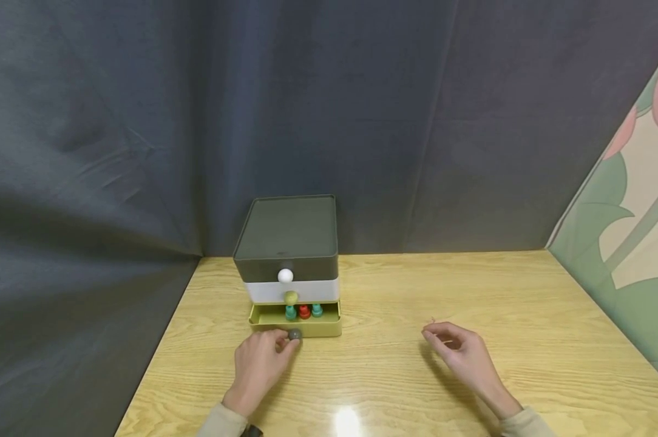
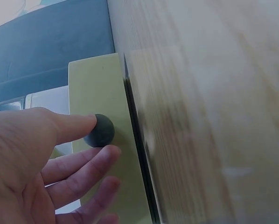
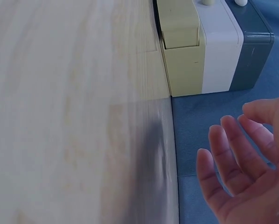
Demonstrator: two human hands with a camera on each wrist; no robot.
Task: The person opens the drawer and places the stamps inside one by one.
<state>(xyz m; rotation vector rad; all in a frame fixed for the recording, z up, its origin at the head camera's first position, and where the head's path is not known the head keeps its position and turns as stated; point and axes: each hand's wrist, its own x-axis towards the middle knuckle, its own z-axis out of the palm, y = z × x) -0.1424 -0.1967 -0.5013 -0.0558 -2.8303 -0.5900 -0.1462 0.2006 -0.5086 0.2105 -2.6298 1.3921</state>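
Note:
A small three-tier drawer cabinet [image 1: 295,227] stands on the table, dark grey on top, white in the middle and yellow-green below. Its bottom drawer [image 1: 323,329] is pulled out, and inside it are two teal pieces [image 1: 291,312] and a red piece [image 1: 305,312]. My left hand [image 1: 261,362] pinches the round dark grey knob [image 2: 101,131] on that drawer's front between thumb and fingers. Well to the right, my right hand [image 1: 465,358] hovers over the table with loosely bent fingers and nothing in them.
The wooden table [image 1: 383,358] runs back to a dark curtain [image 1: 383,133], with the cabinet close in front of it. More dark cloth [image 1: 78,243] hangs on the left. A flower-patterned panel [image 1: 629,243] borders the right side. The upper tiers have a white knob [image 1: 285,275] and a yellow-green knob [image 1: 291,297].

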